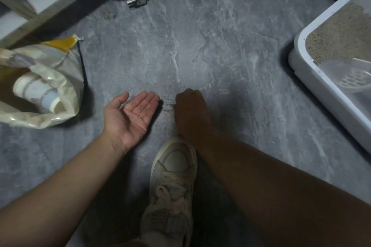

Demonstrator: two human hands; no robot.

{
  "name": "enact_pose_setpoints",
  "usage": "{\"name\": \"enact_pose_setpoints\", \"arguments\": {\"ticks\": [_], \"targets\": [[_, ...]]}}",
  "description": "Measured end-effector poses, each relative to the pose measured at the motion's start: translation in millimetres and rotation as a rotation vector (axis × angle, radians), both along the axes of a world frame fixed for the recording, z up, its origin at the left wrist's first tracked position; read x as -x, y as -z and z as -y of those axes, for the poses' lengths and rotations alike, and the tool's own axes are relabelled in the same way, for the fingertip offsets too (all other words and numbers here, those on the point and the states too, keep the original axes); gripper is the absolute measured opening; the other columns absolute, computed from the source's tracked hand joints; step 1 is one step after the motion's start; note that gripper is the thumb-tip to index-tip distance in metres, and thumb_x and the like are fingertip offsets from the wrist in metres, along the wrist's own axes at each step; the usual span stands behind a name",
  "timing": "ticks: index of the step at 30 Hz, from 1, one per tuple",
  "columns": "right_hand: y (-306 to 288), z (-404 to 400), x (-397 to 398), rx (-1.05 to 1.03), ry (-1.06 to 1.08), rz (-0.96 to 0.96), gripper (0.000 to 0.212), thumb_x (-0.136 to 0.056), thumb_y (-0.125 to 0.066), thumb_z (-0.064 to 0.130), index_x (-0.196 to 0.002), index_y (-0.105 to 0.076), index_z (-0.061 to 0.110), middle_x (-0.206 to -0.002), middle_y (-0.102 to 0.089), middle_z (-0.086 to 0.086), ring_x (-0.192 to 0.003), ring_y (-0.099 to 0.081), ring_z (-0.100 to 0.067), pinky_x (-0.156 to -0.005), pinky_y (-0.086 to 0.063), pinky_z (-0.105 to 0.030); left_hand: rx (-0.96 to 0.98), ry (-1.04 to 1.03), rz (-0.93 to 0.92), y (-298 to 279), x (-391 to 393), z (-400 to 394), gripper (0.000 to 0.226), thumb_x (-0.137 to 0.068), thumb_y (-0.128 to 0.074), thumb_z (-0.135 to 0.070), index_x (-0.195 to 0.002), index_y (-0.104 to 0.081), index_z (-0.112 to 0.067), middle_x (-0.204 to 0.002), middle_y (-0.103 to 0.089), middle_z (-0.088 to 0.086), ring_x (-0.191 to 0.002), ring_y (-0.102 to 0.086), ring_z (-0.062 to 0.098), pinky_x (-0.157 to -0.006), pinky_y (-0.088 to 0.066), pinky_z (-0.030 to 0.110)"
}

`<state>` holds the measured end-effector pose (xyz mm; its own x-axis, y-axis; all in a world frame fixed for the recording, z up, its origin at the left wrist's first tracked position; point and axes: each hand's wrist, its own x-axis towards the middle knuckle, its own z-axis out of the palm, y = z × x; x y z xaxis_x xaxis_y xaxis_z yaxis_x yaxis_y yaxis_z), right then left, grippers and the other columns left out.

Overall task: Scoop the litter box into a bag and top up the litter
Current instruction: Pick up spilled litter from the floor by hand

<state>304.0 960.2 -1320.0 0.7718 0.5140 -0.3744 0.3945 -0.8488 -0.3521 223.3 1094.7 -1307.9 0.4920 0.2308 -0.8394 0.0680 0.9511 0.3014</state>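
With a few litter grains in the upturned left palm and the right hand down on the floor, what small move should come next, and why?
Probably the right hand sweeps the loose grains on the floor toward the open left hand, which lies palm up beside them, already holding a few.

Your upturned left hand [133, 115] just beside your curled right hand [190, 109] on the grey marbled floor [200, 46], your cream sneaker [172, 182] behind them, crinkled plastic bag [46, 86] far left, white litter box [331, 78] far right, slotted scoop [347, 78] in it.
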Motion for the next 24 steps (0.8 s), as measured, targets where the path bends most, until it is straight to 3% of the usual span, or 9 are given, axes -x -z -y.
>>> {"name": "enact_pose_setpoints", "arguments": {"ticks": [8, 15, 19, 22, 24], "targets": [[-21.5, -8.3, -2.3, 0.038, -0.157, 0.1, 0.024, -0.1, -0.047, 0.007, -0.119, -0.06, 0.012, -0.123, -0.064, -0.01, -0.115, -0.06, -0.025, -0.098, -0.043, -0.034, -0.016, 0.013, -0.011, 2.0, -4.9, -0.9, 0.044, -0.1, -0.051, -0.029, -0.122, -0.064, 0.007, -0.118, -0.073, 0.026, -0.107, -0.074, 0.038, -0.091, -0.061, 0.042], [-16.4, -9.9, -3.3, -0.064, -0.017, -0.017, 0.019, -0.099, -0.054, 0.019, -0.112, -0.064, 0.01, -0.117, -0.066, -0.011, -0.108, -0.064, -0.027, -0.091, -0.048, -0.034, -0.028, 0.023, -0.019, 2.5, -5.8, -2.4, 0.044, -0.1, -0.05, -0.029, -0.119, -0.065, 0.008, -0.118, -0.073, 0.026, -0.105, -0.074, 0.039, -0.092, -0.06, 0.043], [-28.0, -12.3, 9.9, -0.201, 0.089, -0.012, 0.024, -0.091, -0.058, 0.028, -0.091, -0.07, 0.007, -0.093, -0.071, -0.014, -0.088, -0.067, -0.034, -0.074, -0.049, -0.036, -0.043, 0.054, -0.045, 2.6, -6.8, 1.1, 0.046, -0.1, -0.049, -0.03, -0.12, -0.065, 0.007, -0.12, -0.072, 0.026, -0.108, -0.073, 0.037, -0.093, -0.061, 0.04], [-54.2, -27.4, 27.5, -0.316, 0.098, -0.071, 0.017, -0.074, -0.056, 0.018, -0.065, -0.066, 0.008, -0.065, -0.067, -0.009, -0.063, -0.067, -0.03, -0.057, -0.046, -0.027, -0.045, 0.128, -0.062, -1.4, -10.2, 8.1, 0.048, -0.099, -0.049, -0.035, -0.123, -0.068, 0.002, -0.121, -0.074, 0.02, -0.113, -0.072, 0.033, -0.104, -0.053, 0.042], [-60.7, -40.9, 39.9, -0.271, 0.132, -0.19, 0.024, -0.072, -0.057, 0.021, -0.07, -0.075, 0.005, -0.07, -0.071, -0.006, -0.065, -0.069, -0.022, -0.06, -0.05, -0.025, -0.027, 0.151, -0.05, -4.9, -12.5, 12.5, 0.048, -0.1, -0.047, -0.037, -0.123, -0.068, -0.001, -0.12, -0.075, 0.017, -0.111, -0.073, 0.032, -0.098, -0.053, 0.045]]}}
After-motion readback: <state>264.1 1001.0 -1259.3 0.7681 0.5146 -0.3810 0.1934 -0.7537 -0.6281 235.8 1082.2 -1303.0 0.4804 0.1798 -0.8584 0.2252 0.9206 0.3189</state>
